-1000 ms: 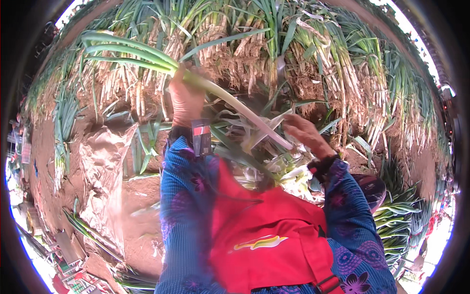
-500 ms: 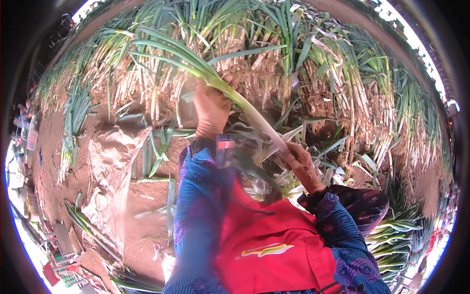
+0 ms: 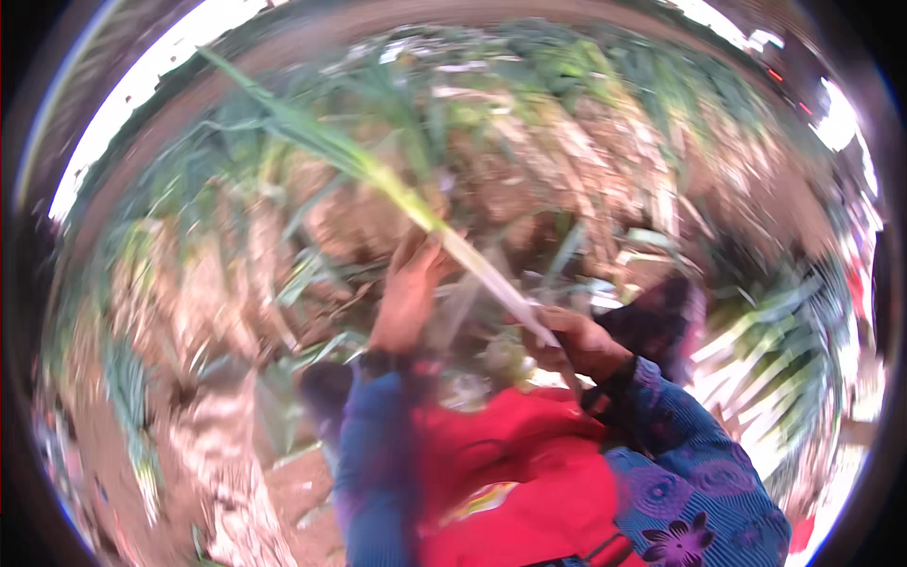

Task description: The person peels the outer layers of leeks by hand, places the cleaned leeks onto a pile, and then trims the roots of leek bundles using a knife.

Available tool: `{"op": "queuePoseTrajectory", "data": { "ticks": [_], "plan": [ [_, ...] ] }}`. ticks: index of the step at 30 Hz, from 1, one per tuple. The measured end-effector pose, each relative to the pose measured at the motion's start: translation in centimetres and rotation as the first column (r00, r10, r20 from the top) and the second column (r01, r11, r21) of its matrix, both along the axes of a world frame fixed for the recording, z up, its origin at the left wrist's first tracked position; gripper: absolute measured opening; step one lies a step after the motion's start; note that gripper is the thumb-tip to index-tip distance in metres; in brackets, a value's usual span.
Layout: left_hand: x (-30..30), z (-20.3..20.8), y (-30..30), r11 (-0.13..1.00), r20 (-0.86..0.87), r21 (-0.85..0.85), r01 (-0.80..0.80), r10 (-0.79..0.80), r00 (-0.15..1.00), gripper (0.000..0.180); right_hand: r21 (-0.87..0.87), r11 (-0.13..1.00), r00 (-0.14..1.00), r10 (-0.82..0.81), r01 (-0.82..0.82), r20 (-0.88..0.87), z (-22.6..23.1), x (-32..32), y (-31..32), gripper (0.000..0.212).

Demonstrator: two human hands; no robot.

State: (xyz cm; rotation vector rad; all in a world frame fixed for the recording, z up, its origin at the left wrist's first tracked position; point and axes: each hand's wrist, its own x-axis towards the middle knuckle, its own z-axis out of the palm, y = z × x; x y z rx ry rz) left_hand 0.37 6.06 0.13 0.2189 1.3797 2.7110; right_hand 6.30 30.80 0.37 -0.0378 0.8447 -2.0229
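A long green onion [image 3: 491, 278] slants across the view, its green leaves up at the far left and its white stem down toward my lap. My right hand [image 3: 578, 344] is closed round the white lower end. My left hand [image 3: 408, 298] is at the middle of the stalk, where the green turns pale. Its fingertips meet or nearly meet the stalk, but motion smears them, so their grip is unclear. A thin whitish strip, perhaps a peeled layer, shows blurred under the stalk between my hands.
Rows of green onions [image 3: 605, 161] with soil on their roots lie across the far side. Cleaner white-stemmed green onions [image 3: 765, 364] are heaped at my right. At the left are a crumpled pale sheet [image 3: 222, 472] and a small bunch of green onions [image 3: 130, 416] on brown ground.
The view has swung and blurred. My right hand has drawn in nearer my body with the stem end. My left hand now sits lower on the stalk, below the leaf fork.
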Motion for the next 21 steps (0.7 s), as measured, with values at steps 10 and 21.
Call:
{"op": "queuePoseTrajectory", "data": {
  "ticks": [10,21],
  "plan": [
    [1.3,0.3,8.3,0.834,0.109,-0.516,0.195,-0.162,0.981,0.034,-0.273,0.746,0.78,-0.626,0.608,0.026,2.7,5.1,14.0,0.044],
    [2.8,-5.7,4.9,0.728,0.224,-0.654,0.204,-0.072,0.972,0.035,0.383,-0.215,-0.05,-0.916,0.898,-0.398,-7.2,8.8,43.5,0.044]
  ]
}}
